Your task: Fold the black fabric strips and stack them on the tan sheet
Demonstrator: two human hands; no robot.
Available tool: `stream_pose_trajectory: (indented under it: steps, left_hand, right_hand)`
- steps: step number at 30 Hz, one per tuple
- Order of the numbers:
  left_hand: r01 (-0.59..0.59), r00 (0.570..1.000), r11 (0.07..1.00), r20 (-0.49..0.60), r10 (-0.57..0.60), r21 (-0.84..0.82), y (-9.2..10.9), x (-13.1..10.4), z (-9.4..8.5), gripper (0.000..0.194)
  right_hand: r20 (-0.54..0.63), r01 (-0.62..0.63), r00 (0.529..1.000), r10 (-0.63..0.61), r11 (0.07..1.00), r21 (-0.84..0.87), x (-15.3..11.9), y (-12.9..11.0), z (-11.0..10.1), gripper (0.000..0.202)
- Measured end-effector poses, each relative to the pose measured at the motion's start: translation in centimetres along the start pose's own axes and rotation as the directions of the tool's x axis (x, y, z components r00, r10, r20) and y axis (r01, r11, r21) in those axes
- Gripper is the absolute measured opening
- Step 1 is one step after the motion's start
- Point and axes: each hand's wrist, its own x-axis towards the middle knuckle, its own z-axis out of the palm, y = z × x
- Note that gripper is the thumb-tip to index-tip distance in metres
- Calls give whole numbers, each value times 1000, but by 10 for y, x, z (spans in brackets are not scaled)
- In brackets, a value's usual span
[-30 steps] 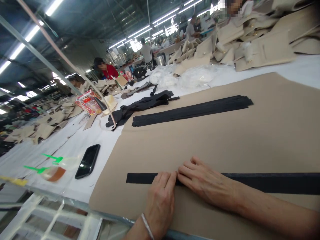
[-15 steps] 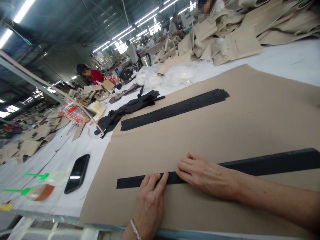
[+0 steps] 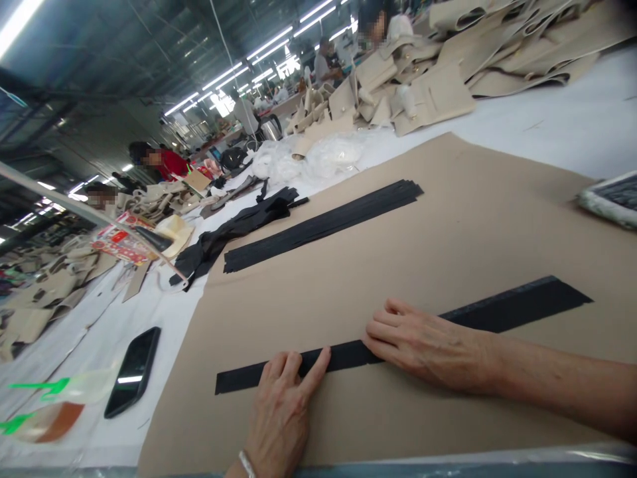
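A long black strip [image 3: 522,307] of thin, fabric-like material lies across the tan sheet [image 3: 472,245] in front of me. Its left part is narrow, as if folded over; to the right of my hands it is wider, with a greyish band along its upper edge. My left hand [image 3: 286,405] presses on the narrow part, index finger stretched out apart from the others. Closed fingers of my right hand [image 3: 423,342] grip the strip a little further right; the thumb is partly hidden. Further back lies a stack of similar black strips [image 3: 323,226].
Left of the sheet lie a phone [image 3: 133,372] and two green-handled brushes or spatulas [image 3: 62,423]. Crumpled black material [image 3: 229,229] sits behind. A grey pad-like object [image 3: 612,199] is at the right edge. Tan pieces [image 3: 432,93] are piled at the back, with people beyond.
The view has shifted right, bringing the strip's right end and the grey object into sight. My right hand has slid slightly right along the strip; my left index finger is more spread.
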Motion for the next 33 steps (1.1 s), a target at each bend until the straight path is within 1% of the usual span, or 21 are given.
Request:
stream_pose_trajectory:
  steps: [7, 9, 11, 13, 16, 18, 19, 21, 23, 27, 29, 33]
  left_hand:
    - [-30, 998, 1000, -53, 30, -4, -2, 0, 0, 76]
    - [-33, 996, 999, -87, 32, -4, -4, 1, -3, 74]
    - [-21, 989, 1000, -147, 19, -10, 0, 6, -6, 67]
    - [-14, 976, 998, -219, 2, -53, 14, 18, -10, 57]
    - [-68, 957, 974, -291, 2, -217, 52, 46, -9, 48]
    - [-105, 965, 941, -260, 18, -323, 79, 63, -5, 47]
    - [-95, 973, 930, -229, 12, -355, 90, 70, -2, 46]
    - [-70, 983, 925, -183, 0, -373, 104, 76, 3, 46]
    - [-75, 982, 932, -188, 8, -355, 108, 76, 7, 46]
    - [-149, 970, 938, -229, 78, -313, 103, 72, 11, 49]
    - [-144, 974, 944, -213, 82, -295, 103, 72, 13, 52]
    - [-98, 986, 967, -155, 62, -234, 107, 74, 14, 60]
  right_hand:
    - [14, -46, 999, 46, 999, 10, -30, 8, -5, 22]
    - [9, -57, 998, 57, 998, 2, -39, 11, -7, 23]
    - [3, -64, 998, 64, 998, -4, -45, 12, -10, 25]
    - [0, -72, 997, 72, 997, -16, -48, 12, -12, 24]
    - [-3, -77, 997, 77, 996, -49, -49, 10, -11, 21]
    - [-10, -77, 997, 76, 995, -62, -49, 10, -10, 17]
    - [-16, -76, 997, 75, 995, -65, -50, 10, -10, 15]
    - [-22, -74, 997, 72, 995, -65, -52, 11, -10, 13]
    - [-18, -75, 997, 73, 994, -74, -57, 12, -11, 13]
    - [-12, -83, 997, 83, 992, -90, -70, 16, -16, 17]
    - [-16, -81, 997, 80, 993, -90, -77, 18, -19, 17]
    - [-16, -78, 997, 76, 991, -106, -89, 23, -22, 17]
